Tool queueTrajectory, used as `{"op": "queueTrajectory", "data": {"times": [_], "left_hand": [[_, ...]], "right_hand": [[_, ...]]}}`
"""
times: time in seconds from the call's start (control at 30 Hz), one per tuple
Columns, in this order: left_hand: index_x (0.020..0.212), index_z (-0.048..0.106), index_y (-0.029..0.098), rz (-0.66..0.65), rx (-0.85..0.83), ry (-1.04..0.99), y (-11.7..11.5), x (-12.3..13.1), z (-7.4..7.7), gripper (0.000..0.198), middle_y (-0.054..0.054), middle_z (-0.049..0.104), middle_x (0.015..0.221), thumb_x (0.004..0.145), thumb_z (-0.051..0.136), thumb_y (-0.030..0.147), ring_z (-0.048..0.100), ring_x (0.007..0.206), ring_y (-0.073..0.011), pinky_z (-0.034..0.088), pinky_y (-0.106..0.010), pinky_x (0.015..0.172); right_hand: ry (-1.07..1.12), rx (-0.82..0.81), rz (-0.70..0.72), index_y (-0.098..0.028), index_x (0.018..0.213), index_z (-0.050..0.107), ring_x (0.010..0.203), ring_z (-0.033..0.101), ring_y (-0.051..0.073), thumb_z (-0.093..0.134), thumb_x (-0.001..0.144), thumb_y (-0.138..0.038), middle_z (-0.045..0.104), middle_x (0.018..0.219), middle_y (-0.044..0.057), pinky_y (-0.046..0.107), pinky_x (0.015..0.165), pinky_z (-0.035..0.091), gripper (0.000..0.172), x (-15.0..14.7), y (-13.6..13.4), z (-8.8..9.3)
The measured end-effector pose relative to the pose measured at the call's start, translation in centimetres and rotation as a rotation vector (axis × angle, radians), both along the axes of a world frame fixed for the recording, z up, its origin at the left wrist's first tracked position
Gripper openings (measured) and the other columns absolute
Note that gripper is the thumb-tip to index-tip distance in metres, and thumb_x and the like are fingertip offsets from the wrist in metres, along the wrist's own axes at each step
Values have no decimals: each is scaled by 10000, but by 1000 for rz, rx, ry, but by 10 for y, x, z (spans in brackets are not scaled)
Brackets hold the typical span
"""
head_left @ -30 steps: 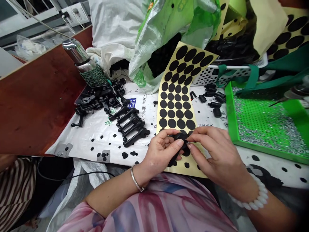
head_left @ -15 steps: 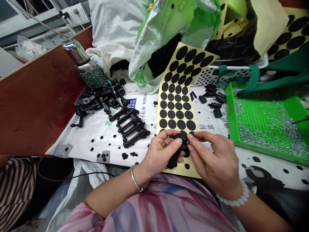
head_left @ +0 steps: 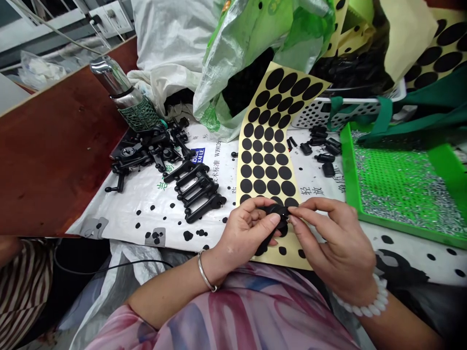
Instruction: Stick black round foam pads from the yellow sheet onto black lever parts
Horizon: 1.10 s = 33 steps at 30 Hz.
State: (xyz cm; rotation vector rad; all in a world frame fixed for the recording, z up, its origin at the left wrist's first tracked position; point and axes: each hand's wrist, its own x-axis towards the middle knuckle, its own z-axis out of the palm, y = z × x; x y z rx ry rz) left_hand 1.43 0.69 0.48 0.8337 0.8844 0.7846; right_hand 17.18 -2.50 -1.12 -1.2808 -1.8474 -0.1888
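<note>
My left hand (head_left: pixel 242 231) is closed around a black plastic arm part (head_left: pixel 278 211), thumb on top, above the lower end of a sheet of round black stickers (head_left: pixel 269 159). At the part's right end, the thumb and fingertips of my right hand (head_left: pixel 333 248) are pinched together. A tiny shiny spot shows between them, too small to name. Left of my hands, several similar black arms (head_left: pixel 200 187) lie in a row on the white sheeting (head_left: pixel 120 218). A tangled heap of black parts (head_left: pixel 153 148) is behind them.
A green tray (head_left: pixel 350 182) of small silvery metal pieces stands to the right. Short black pieces (head_left: pixel 324 158) lie beside it. A metal flask (head_left: pixel 113 80), a green-white plastic bag (head_left: pixel 226 68) and a white basket (head_left: pixel 310 114) stand at the back. A striped-clothed person (head_left: pixel 25 282) is at left.
My right hand has shifted slightly right and its fingertips have drawn a little outward from the black part. My left hand still holds the part, now turned slightly.
</note>
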Motion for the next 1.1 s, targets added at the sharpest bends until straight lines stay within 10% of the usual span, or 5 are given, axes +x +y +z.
{"op": "queueTrajectory", "data": {"times": [0.57,1.1], "left_hand": [[1017,530,155,0,-12,-4,4,0,1,497,21,587,691,670,748,436,630,615,-113,550,-207,549],[1105,487,145,-101,165,38,2,-4,-8,407,-27,574,820,747,663,226,591,693,-114,499,-196,571]], "right_hand": [[-113,37,-3,-134,1115,590,857,570,276,578,832,-109,583,988,146,447,762,417,284,-4,1,-7],[295,-257,67,-203,869,595,831,573,150,594,847,-159,576,879,19,261,753,446,50,4,5,11]]}}
